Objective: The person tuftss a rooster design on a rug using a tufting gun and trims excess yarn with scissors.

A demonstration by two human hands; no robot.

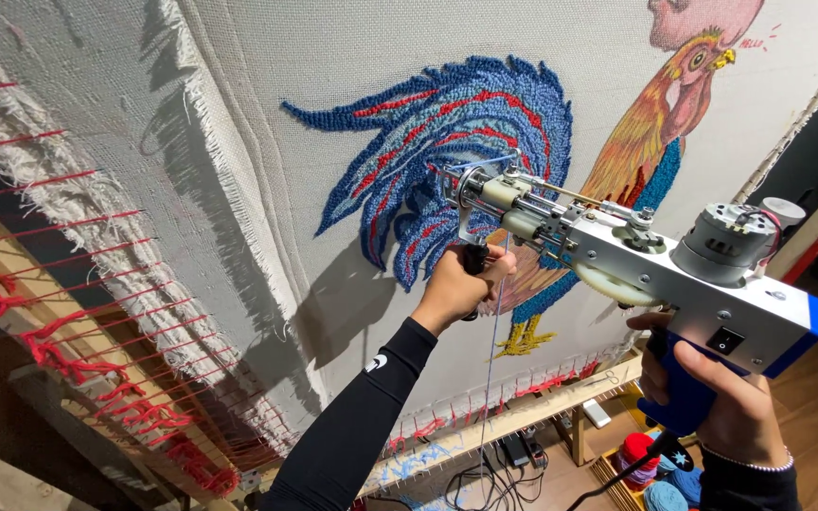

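Tufting gun [636,255]: held up against the stretched cloth [267,123], its needle end at the rooster's blue tail [447,142].
Handling: likely weighty and rigid with its metal body and motor; best held by both handles.
Left hand [456,289]: closed around the black front grip, arm stretched forward.
Right hand [712,397]: wrapped around the blue rear handle.
Yarn [496,312]: thin blue strand hanging down, soft.
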